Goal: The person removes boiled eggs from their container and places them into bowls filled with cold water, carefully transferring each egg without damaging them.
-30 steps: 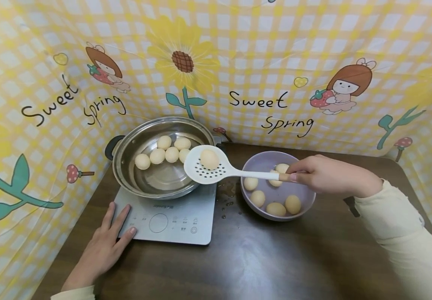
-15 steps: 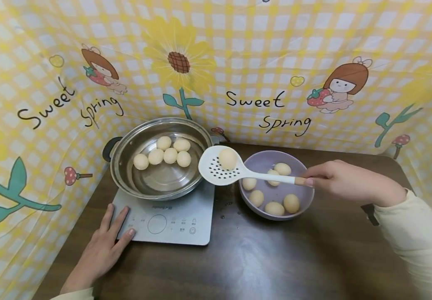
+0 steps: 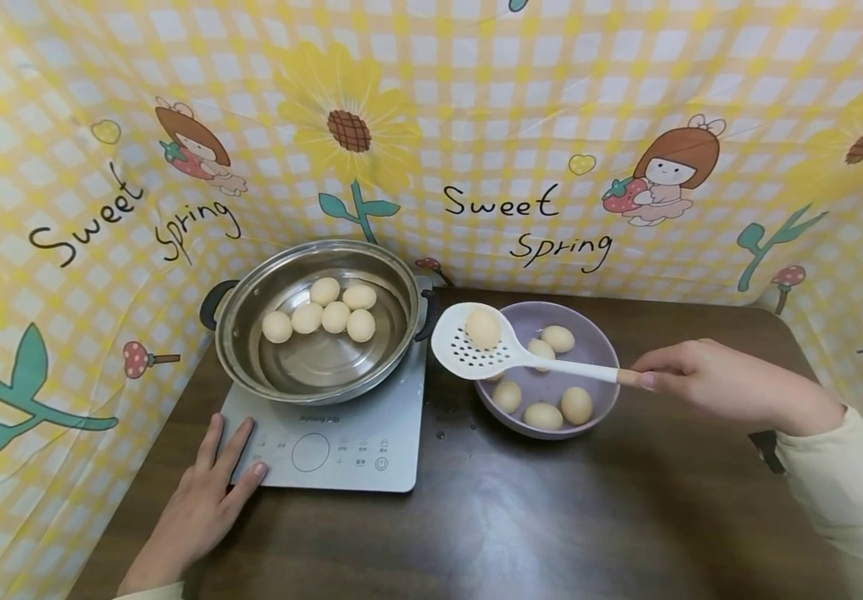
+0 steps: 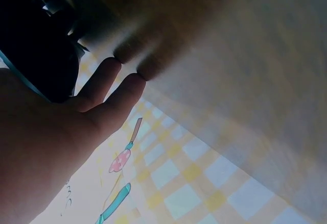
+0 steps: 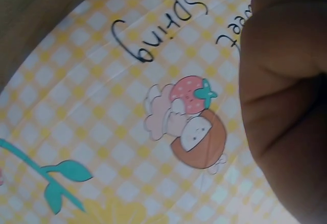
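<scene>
In the head view my right hand (image 3: 724, 383) grips the wooden-tipped handle of a white slotted spoon (image 3: 469, 358). One egg (image 3: 483, 328) lies in the spoon's bowl, which hangs between the pot and the left rim of a purple bowl (image 3: 607, 400). Several eggs (image 3: 543, 416) sit inside that bowl. A steel pot (image 3: 311, 387) with several eggs (image 3: 335, 317) in clear liquid stands on a white induction cooktop (image 3: 394, 433). My left hand (image 3: 195, 508) rests with spread fingers at the cooktop's front left corner. In the right wrist view my hand's hold is hidden.
A dark wooden table (image 3: 551, 517) carries everything. Water drops (image 3: 442, 421) dot it between cooktop and bowl. A yellow checked cloth (image 3: 431, 100) rises behind and at the sides. Black handles (image 3: 216, 305) stick out from the pot.
My right hand has drawn the slotted spoon and its egg rightward, off the pot's right edge to the purple bowl's left side. The left hand stays on the cooktop; the view has shifted slightly.
</scene>
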Motion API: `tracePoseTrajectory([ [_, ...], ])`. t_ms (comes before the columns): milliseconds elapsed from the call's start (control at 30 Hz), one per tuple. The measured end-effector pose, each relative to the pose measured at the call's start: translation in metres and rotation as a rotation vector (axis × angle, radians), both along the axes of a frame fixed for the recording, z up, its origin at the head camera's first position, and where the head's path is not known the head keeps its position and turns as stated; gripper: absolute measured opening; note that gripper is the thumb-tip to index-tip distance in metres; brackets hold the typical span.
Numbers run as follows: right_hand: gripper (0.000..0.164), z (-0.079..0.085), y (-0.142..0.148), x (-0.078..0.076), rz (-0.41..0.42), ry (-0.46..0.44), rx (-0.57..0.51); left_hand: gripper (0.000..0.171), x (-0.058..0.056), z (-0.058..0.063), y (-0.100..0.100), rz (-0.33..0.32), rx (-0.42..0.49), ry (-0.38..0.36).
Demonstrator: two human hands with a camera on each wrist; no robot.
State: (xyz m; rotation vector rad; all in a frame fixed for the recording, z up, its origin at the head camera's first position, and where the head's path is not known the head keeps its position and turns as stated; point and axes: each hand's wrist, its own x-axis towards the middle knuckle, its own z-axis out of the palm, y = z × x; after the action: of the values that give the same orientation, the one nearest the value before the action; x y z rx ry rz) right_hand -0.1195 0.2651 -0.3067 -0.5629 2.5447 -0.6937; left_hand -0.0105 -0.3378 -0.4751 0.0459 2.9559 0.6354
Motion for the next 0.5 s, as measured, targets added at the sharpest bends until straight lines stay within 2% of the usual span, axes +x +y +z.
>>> tracePoseTrajectory([
  [133,0.018,-0.008,0.011,0.006,-0.033,-0.011,-0.010,0.071,0.000,0.001,0.001,-0.004,0.000,-0.012],
  [333,0.015,-0.023,0.024,0.012,-0.026,0.067,0.000,0.071,-0.001,0.002,0.002,-0.006,0.001,-0.019],
  [500,0.019,-0.033,0.029,0.014,-0.033,0.121,-0.001,0.071,-0.001,0.002,0.001,-0.010,0.005,-0.020],
])
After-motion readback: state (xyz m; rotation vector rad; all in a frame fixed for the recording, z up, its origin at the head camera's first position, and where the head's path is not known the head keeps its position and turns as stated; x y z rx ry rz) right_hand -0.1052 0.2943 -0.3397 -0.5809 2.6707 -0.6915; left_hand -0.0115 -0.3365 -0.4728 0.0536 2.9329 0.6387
